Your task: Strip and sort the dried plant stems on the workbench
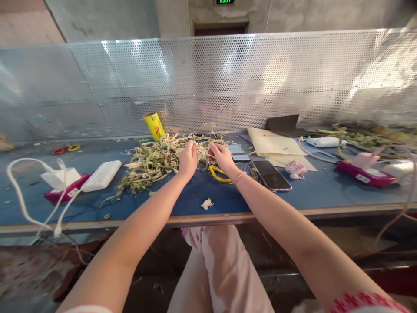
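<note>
My left hand (188, 161) is closed in a pinch at the right part of a loose pile of dried, pale green plant scraps (146, 163). What its fingers hold, if anything, is too small to make out. A short gap to the right, my right hand (220, 156) is also closed, fingertips bent towards the left hand; its grip is hidden. Yellow scissor handles (219, 174) lie on the blue tabletop (182, 206) just below the right hand. A phone with a lit screen (240, 153) is beside its knuckles.
A yellow tube (154, 126) stands tilted behind the pile. Right of my arm are a dark phone (272, 174), a pink case (296, 168), paper sheets (273, 143) and a magenta power strip (361, 173). At left lie a white power bank (102, 175), cables and red-yellow scissors (66, 149). A perforated metal screen (208, 82) rises behind.
</note>
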The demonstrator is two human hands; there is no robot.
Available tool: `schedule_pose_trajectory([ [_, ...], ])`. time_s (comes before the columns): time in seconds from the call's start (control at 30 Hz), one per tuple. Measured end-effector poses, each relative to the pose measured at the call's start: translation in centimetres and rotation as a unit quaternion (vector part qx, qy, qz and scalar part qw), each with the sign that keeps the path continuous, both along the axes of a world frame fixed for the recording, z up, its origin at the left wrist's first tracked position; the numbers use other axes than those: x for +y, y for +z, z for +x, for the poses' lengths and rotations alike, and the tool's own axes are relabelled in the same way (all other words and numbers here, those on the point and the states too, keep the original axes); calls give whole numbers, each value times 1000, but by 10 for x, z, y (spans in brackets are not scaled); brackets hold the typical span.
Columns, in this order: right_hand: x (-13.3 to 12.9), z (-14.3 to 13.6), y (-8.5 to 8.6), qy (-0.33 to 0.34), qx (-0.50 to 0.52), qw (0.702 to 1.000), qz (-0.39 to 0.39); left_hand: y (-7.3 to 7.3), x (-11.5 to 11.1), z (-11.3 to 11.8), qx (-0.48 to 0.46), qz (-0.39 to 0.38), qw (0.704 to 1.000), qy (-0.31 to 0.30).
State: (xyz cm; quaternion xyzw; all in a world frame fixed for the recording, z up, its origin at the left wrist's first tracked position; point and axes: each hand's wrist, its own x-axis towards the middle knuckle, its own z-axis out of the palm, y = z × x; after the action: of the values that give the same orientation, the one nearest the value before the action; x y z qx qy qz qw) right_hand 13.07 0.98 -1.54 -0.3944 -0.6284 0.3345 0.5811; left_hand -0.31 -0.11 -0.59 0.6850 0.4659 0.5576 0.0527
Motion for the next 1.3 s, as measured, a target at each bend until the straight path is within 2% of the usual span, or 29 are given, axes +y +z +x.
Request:
schedule_pose_trajectory([
  [0.2,-8,0,4,-91,-127,982,110,2,-7,4,74,5,997,29],
  [0.33,-11,0,7,-118,-152,970,146,3,-8,9,42,-14,999,15],
  [0.43,-10,0,7,-127,-144,968,160,2,-6,15,-45,-81,995,-42],
  [0.53,-9,1,5,-122,-151,965,178,1,-5,20,-114,-147,975,-125],
  [0.67,-9,2,3,-107,-179,958,196,3,-5,24,-168,-181,954,-169],
  [0.77,-10,1,1,-86,-201,950,223,4,-6,24,-192,-195,950,-150],
  [0.87,-11,-2,0,-61,-200,945,250,3,-6,23,-197,-184,959,-90],
  [1.07,-17,-9,2,-53,-150,961,225,0,-5,18,-100,-74,992,9],
  [1.17,-18,-9,3,-91,-116,974,172,1,-7,17,-60,-37,997,13],
  [1.3,-18,-7,6,-103,-53,986,123,2,-9,16,-38,-37,998,-40],
])
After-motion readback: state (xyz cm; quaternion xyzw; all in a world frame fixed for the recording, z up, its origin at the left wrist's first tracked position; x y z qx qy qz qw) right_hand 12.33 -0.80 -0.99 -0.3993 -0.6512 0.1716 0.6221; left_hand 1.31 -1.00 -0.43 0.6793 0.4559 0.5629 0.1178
